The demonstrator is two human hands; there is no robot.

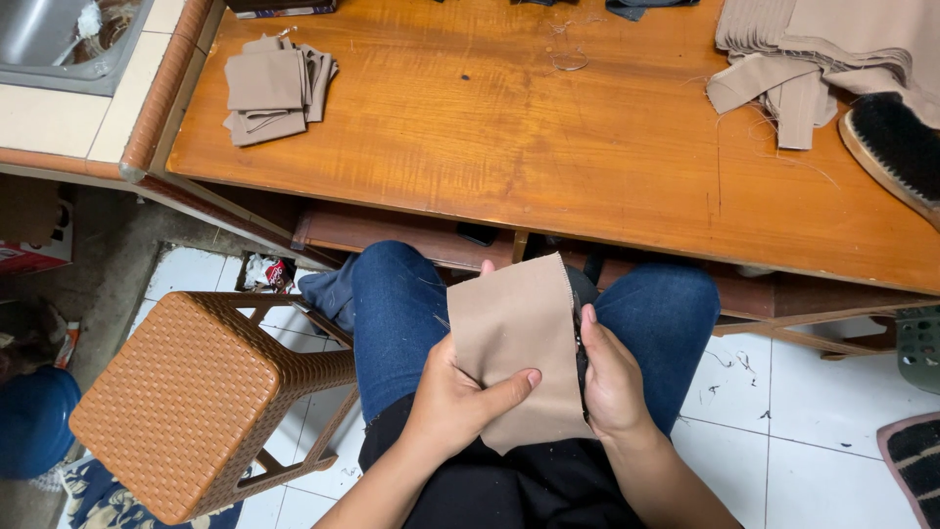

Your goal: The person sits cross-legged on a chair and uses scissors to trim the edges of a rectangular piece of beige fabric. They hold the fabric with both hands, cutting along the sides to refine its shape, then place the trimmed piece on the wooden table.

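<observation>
Tan fabric piece sits over the lap, long axis running up toward the wooden table. Head view: left hand pinches its lower left edge; right hand grips the right edge, seemingly alongside a dark tool, though that is unclear.

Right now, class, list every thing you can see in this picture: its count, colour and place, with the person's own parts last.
fabric piece: one, tan, held over the lap
dark tool: one, black, at the fabric's right edge by the right hand; kind unclear
table: one, orange-brown wood, ahead
folded fabric stack: one, tan, table's left end
fabric pile: one, tan, table's right end
brush: one, black bristles, table's right edge
stool: one, brown woven, left of the knees
sink: one, metal, top left
floor: white tiles
left hand: grips the fabric
right hand: at the fabric's right edge
</observation>
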